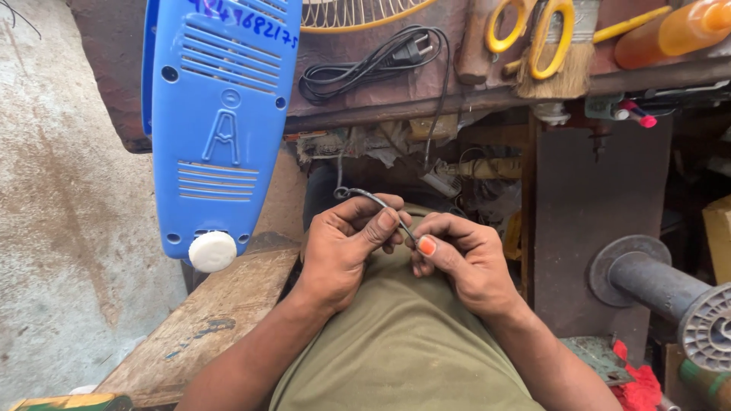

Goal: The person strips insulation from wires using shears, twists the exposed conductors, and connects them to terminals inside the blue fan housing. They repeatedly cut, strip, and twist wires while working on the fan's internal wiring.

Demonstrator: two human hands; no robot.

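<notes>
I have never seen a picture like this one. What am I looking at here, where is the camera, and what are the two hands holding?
There is no machine here. A person wears one camera on the head, so you look down at that person's own two bare hands, above the lap.

The left hand and the right hand together hold a thin dark wire, pinched between the fingers. Its far end curls into a small loop.

Above them is a brown workbench. On it lie a blue plastic cover with a white knob, a coiled black power cord, yellow-handled scissors, a brush and an orange bottle. To the right a grey spool sticks out.
</notes>
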